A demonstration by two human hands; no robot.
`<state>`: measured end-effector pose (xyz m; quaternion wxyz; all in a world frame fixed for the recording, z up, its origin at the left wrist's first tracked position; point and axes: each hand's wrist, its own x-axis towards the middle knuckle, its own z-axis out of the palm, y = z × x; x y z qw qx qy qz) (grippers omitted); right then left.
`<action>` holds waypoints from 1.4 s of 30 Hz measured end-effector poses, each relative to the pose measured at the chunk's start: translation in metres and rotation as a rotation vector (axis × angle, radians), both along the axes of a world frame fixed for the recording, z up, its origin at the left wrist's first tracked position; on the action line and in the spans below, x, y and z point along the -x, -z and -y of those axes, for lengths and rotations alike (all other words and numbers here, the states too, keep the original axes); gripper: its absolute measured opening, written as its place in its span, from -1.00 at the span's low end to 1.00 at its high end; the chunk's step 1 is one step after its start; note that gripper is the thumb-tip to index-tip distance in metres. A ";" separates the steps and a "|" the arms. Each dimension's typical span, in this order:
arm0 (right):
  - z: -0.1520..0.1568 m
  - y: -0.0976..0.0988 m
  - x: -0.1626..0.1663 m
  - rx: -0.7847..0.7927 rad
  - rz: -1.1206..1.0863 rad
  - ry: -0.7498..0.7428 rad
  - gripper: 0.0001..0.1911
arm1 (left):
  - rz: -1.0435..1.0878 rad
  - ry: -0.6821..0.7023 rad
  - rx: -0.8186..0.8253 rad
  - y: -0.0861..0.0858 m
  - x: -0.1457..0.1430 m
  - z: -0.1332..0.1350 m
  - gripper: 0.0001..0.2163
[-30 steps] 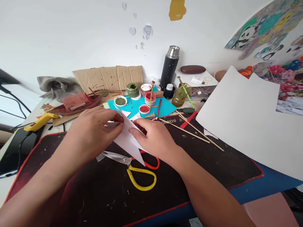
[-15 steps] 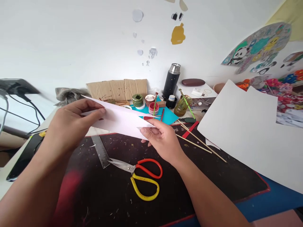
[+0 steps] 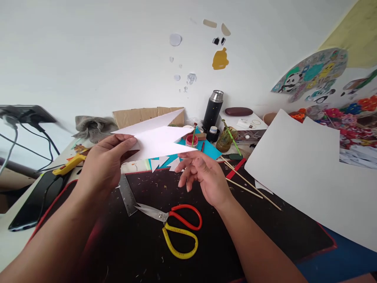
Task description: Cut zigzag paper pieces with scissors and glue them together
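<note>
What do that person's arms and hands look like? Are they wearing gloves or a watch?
No gloves! The left hand and the right hand are both bare, and I can't spot any rings. The left forearm and right forearm show no sleeves, watch or bracelet. The rest of each arm is outside the picture.

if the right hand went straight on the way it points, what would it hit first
Probably the cut white paper in the left hand: the right hand points leftward and slightly forward, at or near the paper's lower edge. Depth is unclear, so it might slide underneath instead.
</note>
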<state>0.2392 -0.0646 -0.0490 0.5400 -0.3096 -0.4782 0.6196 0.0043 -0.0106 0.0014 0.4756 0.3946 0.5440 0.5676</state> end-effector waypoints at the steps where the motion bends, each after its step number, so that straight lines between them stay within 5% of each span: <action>1: 0.001 0.000 0.002 -0.002 0.011 -0.017 -0.43 | 0.014 -0.002 -0.006 0.002 -0.002 0.001 -0.85; 7: 0.005 0.001 0.019 0.052 0.092 -0.081 -0.42 | 0.104 0.070 -0.001 0.019 -0.028 0.016 -0.72; 15: 0.000 0.010 0.017 0.127 0.058 0.233 -0.48 | 0.257 0.228 0.168 0.025 -0.053 0.039 -0.59; 28: 0.007 0.005 0.015 -0.004 0.326 0.393 -0.59 | 0.265 0.222 0.178 0.021 -0.044 0.033 -0.55; 34: 0.007 0.005 0.013 -0.090 0.380 0.429 -0.62 | -0.061 0.420 0.136 0.010 -0.024 0.026 -0.56; 42: 0.009 0.006 0.016 -0.309 0.575 0.539 -0.55 | -0.396 0.478 0.165 0.012 -0.020 0.025 -0.60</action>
